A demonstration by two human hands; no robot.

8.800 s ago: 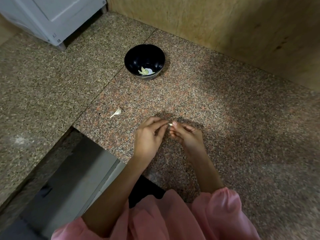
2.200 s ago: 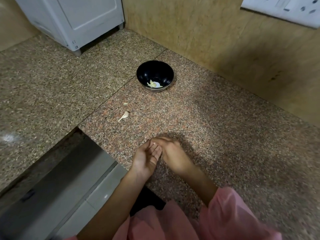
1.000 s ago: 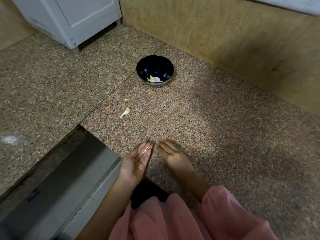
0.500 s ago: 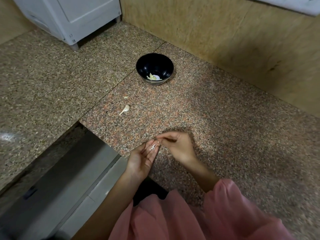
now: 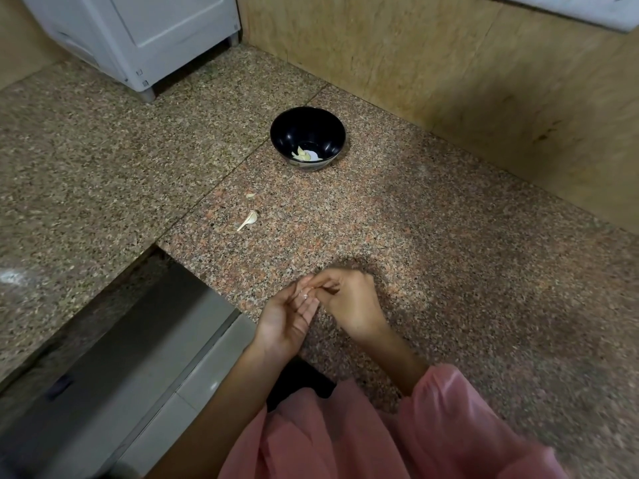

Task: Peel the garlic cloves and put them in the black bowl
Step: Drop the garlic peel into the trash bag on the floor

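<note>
The black bowl (image 5: 307,133) stands on the granite counter ahead of me, with peeled garlic cloves (image 5: 303,154) pale at its bottom. An unpeeled garlic clove (image 5: 250,218) lies on the counter between the bowl and my hands. My left hand (image 5: 287,319) is palm up near the counter's front edge, fingers fairly straight, with small white bits of garlic peel (image 5: 305,296) on them. My right hand (image 5: 349,302) is curled beside it, its fingertips pinching at those bits on the left fingers.
A small scrap of peel (image 5: 249,195) lies just beyond the unpeeled clove. A white appliance (image 5: 138,39) stands at the back left. A tan wall (image 5: 449,81) runs behind the bowl. The counter drops off at the lower left (image 5: 162,247).
Half a second ago the hands were much as now. A second ago my right hand lay flat on the counter apart from the left; it has risen and closed on the peel on my left fingers.
</note>
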